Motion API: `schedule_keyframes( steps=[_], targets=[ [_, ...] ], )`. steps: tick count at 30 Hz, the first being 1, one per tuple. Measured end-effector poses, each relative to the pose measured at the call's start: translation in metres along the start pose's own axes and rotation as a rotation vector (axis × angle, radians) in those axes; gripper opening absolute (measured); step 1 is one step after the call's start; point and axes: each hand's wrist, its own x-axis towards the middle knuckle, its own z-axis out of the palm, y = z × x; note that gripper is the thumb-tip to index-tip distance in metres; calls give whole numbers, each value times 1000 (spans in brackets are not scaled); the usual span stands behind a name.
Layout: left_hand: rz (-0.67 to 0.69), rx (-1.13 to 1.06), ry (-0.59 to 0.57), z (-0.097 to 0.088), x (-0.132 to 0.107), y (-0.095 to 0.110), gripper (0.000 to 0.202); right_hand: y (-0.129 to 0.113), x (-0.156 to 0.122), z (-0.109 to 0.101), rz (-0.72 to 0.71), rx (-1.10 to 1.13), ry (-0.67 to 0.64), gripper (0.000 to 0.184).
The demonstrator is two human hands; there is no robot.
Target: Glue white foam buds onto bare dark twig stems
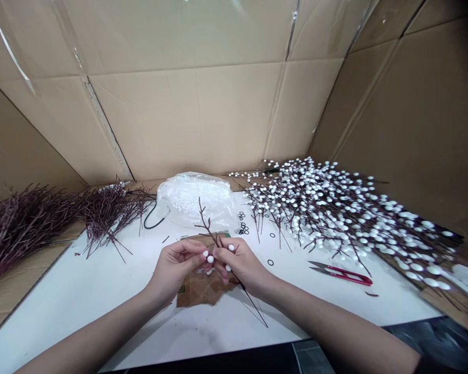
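My right hand (pixel 239 265) is closed round a thin dark-red twig (pixel 205 221) that sticks up and away from me, its stem running down past my wrist. A few white beads sit on the twig near my fingers. My left hand (pixel 177 265) pinches a small white bead (pixel 210 258) at the fingertips, right against the twig. Both hands hover over a brown paper piece (pixel 200 291) on the white table (pixel 101 291).
Bare dark twigs (pixel 42 218) lie piled at the left. A clear bag of white beads (pixel 197 200) sits behind my hands. Beaded branches (pixel 335 208) are heaped at the right. Red snips (pixel 341 272) and small black rings (pixel 244 226) lie nearby. Cardboard walls surround the table.
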Motion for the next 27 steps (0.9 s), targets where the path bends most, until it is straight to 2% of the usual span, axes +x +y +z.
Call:
schedule_keyframes(
  steps=[9, 16, 27],
  targets=[
    [4, 30, 20, 1, -3, 2, 13, 1, -1, -1, 4, -3, -48, 19],
    [16, 36, 99, 2, -5, -1, 14, 5, 0, -3, -40, -19, -72, 19],
    [34, 34, 122, 3, -7, -5, 13, 3, -1, -1, -73, -9, -96, 20]
  ],
)
